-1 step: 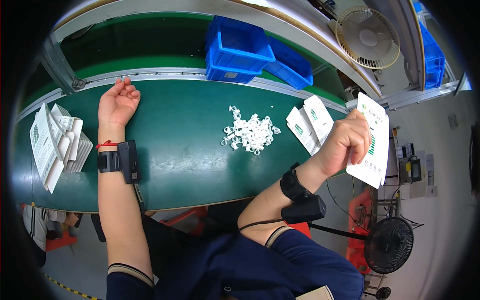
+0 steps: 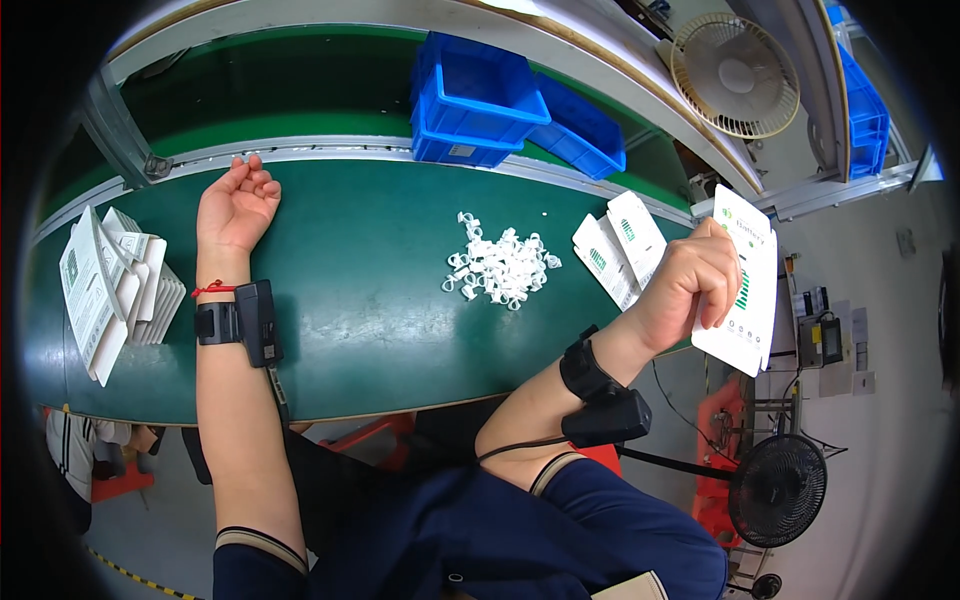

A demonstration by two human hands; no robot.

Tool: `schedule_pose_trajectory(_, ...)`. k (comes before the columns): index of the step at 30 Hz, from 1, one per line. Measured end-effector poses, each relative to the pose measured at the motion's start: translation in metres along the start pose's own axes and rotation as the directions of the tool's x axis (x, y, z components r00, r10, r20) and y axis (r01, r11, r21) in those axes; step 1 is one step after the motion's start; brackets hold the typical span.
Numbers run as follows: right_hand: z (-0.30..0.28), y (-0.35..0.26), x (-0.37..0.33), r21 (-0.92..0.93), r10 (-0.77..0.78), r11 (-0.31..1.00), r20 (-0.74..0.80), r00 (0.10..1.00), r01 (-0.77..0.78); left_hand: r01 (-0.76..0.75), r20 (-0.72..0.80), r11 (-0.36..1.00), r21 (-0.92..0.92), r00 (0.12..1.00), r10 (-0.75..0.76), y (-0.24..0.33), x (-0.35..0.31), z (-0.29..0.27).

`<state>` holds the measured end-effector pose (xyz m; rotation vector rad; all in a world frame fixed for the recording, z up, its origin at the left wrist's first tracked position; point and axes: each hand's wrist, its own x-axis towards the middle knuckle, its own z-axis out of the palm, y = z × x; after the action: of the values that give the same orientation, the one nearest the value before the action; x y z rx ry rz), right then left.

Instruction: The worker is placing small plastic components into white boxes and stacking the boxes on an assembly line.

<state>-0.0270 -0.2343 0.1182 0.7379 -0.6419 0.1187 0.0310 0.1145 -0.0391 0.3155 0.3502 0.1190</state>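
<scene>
On the left, my left hand (image 2: 238, 208) is turned palm up over the green table (image 2: 345, 270), fingers curled, thumb and index fingertips close together. Whatever lies between those tips is too small to make out. Raised at the right edge of the table, my right hand (image 2: 697, 285) grips a flat white cardboard box (image 2: 742, 325) with green print. Beside that hand, more flat white boxes (image 2: 632, 235) lie on the table. A heap of small white plastic ring-like pieces (image 2: 505, 262) sits right of the middle. At the far left leans a stack of flat white boxes (image 2: 95, 300).
Stacked blue bins (image 2: 465, 125) stand at the table's back, beside another tilted blue bin (image 2: 580, 135). A metal rail (image 2: 330, 150) runs along the back edge. A pale fan (image 2: 735, 75) is at upper right, a black fan (image 2: 778, 490) at lower right.
</scene>
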Motion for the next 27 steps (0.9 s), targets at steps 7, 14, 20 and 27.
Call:
schedule_pose_trajectory(7, -0.009, 0.006, 0.001, -0.032, 0.01, 0.999, -0.073, 0.997, -0.012, 0.039, 0.085, 0.996, -0.081, 0.996, -0.032, 0.015, -0.001, -0.008)
schedule_pose_trajectory(14, -0.01, -0.003, 0.002, -0.099, 0.097, 0.988, -0.166, 0.981, -0.114, 0.04, 0.021, 0.99, -0.136, 0.999, -0.037, -0.006, -0.004, 0.006)
schedule_pose_trajectory(20, -0.027, 0.003, 0.002, -0.168, 0.121, 0.973, -0.202, 0.972, -0.156, 0.007, -0.072, 0.994, -0.112, 0.997, -0.016, -0.006, -0.011, 0.013)
schedule_pose_trajectory(27, -0.039, 0.01, 0.004, -0.172, 0.151, 0.966, -0.224, 0.963, -0.192, 0.014, -0.088, 0.982, -0.187, 0.996, -0.031, 0.001, -0.012, 0.019)
